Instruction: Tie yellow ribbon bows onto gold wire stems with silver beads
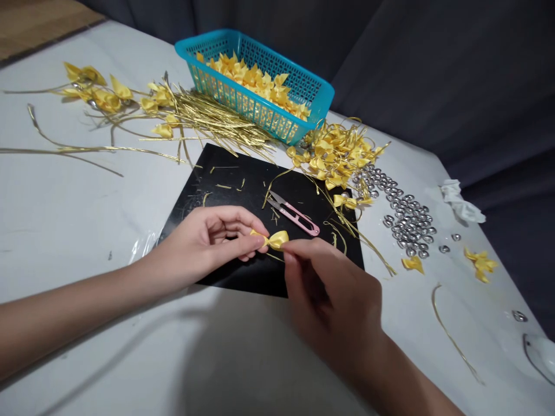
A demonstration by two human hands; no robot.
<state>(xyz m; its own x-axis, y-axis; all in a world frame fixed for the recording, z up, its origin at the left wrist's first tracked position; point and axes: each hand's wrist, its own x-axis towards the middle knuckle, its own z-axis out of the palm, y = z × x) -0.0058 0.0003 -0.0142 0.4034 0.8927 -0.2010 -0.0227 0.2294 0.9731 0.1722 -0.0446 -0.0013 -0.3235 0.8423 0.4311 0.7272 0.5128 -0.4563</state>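
Over a black mat (243,277), my left hand (217,237) pinches a small yellow ribbon bow (278,238) between thumb and fingertips, covering part of its left side. My right hand (333,289) is closed in a pinch at the bow's right loop, with a thin gold cord (274,256) running to its fingertips. Exactly what lies between those right fingertips is partly hidden. Just beyond the bow, pink-handled thread snips (299,221) rest on the mat among short gold cord scraps (223,186).
A blue basket (255,112) of yellow bows stands at the back, with a bundle of gold cords (221,121) before it. Finished-looking corded bows (338,153) are heaped to its right. Silver beads (410,219) spread across the right side, near a crumpled white piece (462,202).
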